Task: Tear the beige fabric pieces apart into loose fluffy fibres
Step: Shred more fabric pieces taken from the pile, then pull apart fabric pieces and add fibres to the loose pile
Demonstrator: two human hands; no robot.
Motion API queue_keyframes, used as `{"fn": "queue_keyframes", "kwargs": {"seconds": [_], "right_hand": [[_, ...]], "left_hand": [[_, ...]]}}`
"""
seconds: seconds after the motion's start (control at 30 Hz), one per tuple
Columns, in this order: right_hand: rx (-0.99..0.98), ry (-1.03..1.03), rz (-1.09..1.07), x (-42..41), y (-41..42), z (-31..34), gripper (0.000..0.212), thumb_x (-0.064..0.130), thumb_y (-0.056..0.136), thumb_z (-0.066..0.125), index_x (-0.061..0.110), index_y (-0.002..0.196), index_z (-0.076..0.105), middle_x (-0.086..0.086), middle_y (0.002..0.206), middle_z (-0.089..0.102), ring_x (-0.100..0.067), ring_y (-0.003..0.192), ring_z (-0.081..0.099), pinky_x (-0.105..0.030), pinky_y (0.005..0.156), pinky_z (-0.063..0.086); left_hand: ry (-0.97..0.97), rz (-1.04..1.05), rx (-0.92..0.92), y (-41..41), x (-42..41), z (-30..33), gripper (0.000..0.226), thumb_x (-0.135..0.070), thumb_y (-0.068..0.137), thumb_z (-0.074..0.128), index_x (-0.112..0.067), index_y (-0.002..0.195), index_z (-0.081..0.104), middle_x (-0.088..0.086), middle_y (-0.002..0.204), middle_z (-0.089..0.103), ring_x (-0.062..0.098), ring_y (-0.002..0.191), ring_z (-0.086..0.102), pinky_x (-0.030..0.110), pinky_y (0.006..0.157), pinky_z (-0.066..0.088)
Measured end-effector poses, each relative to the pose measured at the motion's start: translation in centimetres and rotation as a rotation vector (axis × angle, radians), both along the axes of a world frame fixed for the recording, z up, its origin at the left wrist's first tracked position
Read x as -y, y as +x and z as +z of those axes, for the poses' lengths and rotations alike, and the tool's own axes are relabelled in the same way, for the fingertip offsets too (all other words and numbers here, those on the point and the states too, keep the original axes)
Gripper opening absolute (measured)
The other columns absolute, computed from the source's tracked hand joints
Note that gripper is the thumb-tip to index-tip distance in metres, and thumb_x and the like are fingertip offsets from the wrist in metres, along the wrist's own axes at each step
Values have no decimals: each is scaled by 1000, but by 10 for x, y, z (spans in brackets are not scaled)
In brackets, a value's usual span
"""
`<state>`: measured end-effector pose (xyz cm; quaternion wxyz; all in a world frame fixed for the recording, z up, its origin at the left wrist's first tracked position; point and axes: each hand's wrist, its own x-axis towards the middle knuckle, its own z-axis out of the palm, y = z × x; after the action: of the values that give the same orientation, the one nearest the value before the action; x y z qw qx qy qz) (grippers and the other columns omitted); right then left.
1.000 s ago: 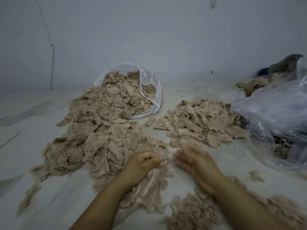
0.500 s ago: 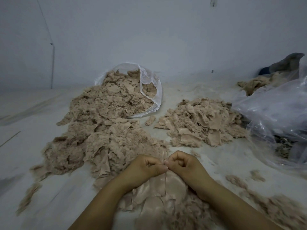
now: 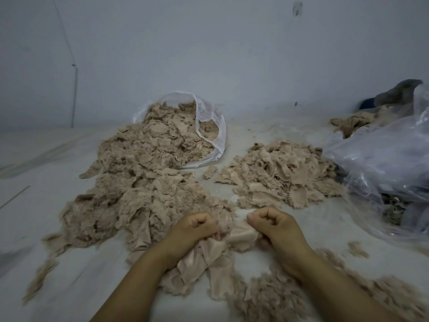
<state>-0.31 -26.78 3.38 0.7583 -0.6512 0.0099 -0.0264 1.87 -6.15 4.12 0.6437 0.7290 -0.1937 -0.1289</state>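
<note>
Heaps of beige scraps (image 3: 148, 182) across floor (image 3: 34, 205), spilling from plastic bag (image 3: 209, 126). Fabric piece (image 3: 239, 235) stretched between left hand (image 3: 195, 231) and right hand (image 3: 276, 226), fingers curled tight around it. Mid-tear, seemingly; next, pulling fists further apart.

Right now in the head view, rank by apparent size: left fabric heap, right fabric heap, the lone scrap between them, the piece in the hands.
1. Left fabric heap, largest.
2. Right fabric heap.
3. Piece in the hands, though nearness to the camera inflates it.
4. Lone scrap, smallest.
</note>
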Motion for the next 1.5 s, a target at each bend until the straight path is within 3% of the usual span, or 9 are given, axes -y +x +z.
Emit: {"fn": "queue_keyframes", "kwargs": {"seconds": [0.17,0.37,0.57,0.77,0.97,1.13,1.2,1.37,1.5], "right_hand": [[39,-33,140,-13,-6,0,19,16,63,79,6,74,68,-7,59,62,-12,45,52,-21,45,45],[31,-32,-106,-1,1,0,10,5,71,78,8,67,69,-5,57,57,-10,48,49,-18,47,44],[-28,-274,157,6,-8,6,54,64,65,61,10,64,66,-5,65,66,-13,60,60,-23,60,47],[96,-167,104,-14,-3,-6,16,10,86,66,6,74,56,-6,63,62,-19,58,58,-27,55,51],[-68,8,190,-13,-4,-3,37,39,79,65,5,90,59,-9,73,64,-20,62,63,-30,55,54],[-34,-93,126,-21,-5,-6,12,5,87,65,3,82,54,-12,58,53,-21,48,53,-26,46,49],[-32,-74,32,-14,-2,-6,16,-4,90,56,7,78,53,-7,53,46,-19,46,45,-24,42,42],[-54,76,44,-4,0,1,16,8,87,65,9,76,53,-6,49,47,-11,37,44,-19,37,36],[-69,147,75,-6,1,1,12,10,84,67,5,83,56,-7,51,54,-10,41,52,-19,41,42]], "left_hand": [[170,-47,29,-4,10,-5,33,-31,76,76,-15,104,69,-7,97,72,4,90,66,17,77,50],[37,25,-56,-2,8,-8,14,-26,70,70,-13,68,75,4,73,72,11,68,67,22,66,51],[-107,129,-113,3,6,-9,34,-33,65,75,-2,78,75,21,85,72,24,76,68,29,71,56],[-176,93,-34,-4,21,-11,21,-24,81,62,-10,92,74,10,93,74,21,86,70,27,73,55],[-120,199,83,1,18,-9,17,-23,86,57,-18,93,71,-3,90,75,9,83,70,16,69,52],[-43,140,152,-4,28,-9,16,-29,83,57,-24,69,63,-9,63,64,4,62,60,19,64,47],[-72,175,123,0,21,-8,21,-32,82,56,-22,65,62,-1,59,59,16,60,54,31,67,45],[-167,245,33,4,13,-5,25,-33,83,54,-11,71,58,-6,46,52,4,43,47,20,51,41],[23,62,97,-2,16,-9,23,-44,71,67,-23,80,70,-8,71,70,4,66,64,15,62,48]]}}
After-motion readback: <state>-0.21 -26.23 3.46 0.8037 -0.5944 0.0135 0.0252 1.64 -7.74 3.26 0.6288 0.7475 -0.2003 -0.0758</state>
